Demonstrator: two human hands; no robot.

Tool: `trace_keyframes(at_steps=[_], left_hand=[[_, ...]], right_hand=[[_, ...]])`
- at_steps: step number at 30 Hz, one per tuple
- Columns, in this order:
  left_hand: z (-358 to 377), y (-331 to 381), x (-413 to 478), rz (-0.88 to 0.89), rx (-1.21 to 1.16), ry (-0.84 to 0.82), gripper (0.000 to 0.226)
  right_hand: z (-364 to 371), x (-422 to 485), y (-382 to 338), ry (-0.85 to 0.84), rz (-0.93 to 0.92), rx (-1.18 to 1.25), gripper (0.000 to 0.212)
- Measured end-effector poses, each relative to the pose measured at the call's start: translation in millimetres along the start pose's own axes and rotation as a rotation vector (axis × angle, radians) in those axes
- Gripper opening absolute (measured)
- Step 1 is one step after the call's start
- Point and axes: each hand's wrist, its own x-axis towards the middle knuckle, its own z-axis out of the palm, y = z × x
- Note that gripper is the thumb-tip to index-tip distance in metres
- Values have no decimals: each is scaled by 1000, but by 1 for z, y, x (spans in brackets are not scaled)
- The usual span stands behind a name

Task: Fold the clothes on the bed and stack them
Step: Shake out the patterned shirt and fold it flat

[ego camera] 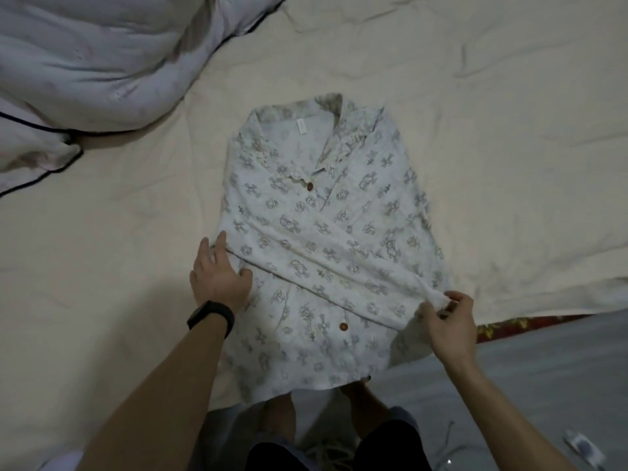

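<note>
A white patterned button shirt (316,212) lies face up on the cream bed sheet (112,232), collar pointing away from me. One sleeve (326,270) is folded across its front from left to right. My left hand (219,271), with a black wristband, rests flat on the shirt's left edge where the sleeve fold begins. At the shirt's right edge, my right hand (448,316) pinches the cuff end of that sleeve. The shirt's hem hangs slightly over the bed's near edge.
A rumpled white duvet with dark piping (85,62) fills the far left of the bed. A grey floor (543,368) and a red patterned strip (516,326) show at the lower right. My legs stand below the hem.
</note>
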Motion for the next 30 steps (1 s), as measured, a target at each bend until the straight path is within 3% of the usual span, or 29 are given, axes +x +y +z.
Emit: trace_keyframes(at_steps=[2,5,9,13,17,20,21,24,26,30], left_hand=[[-2,3,4,6,-46,9,77],[-8,1,15,-36,-143,15,70],[-20,-11,42,-123,-322,-37,53],[-26,-31,61,-146,-460,-83,26],[-23,-48,62,-33,-472,-67,23],[-20,-60,64,-45,-491,-65,26],[-19,-64,66,-63,-508,-78,26],[-19,-67,69,-117,-585,-129,27],[-19,-66,71,-148,-657,-197,29],[-23,-59,81,-211,-727,-261,27]], right_hand=[[2,0,-7,26,-81,-217,60],[19,-8,-41,85,-302,-379,57],[72,-11,-110,-121,-565,-443,48],[141,-9,-193,-318,-716,-458,55],[199,5,-275,-315,-725,-448,69],[236,24,-325,-371,-653,-482,80],[248,30,-339,-410,-621,-498,76],[272,46,-364,-442,-595,-517,36],[285,50,-374,-432,-609,-520,44],[309,51,-383,-408,-644,-533,36]])
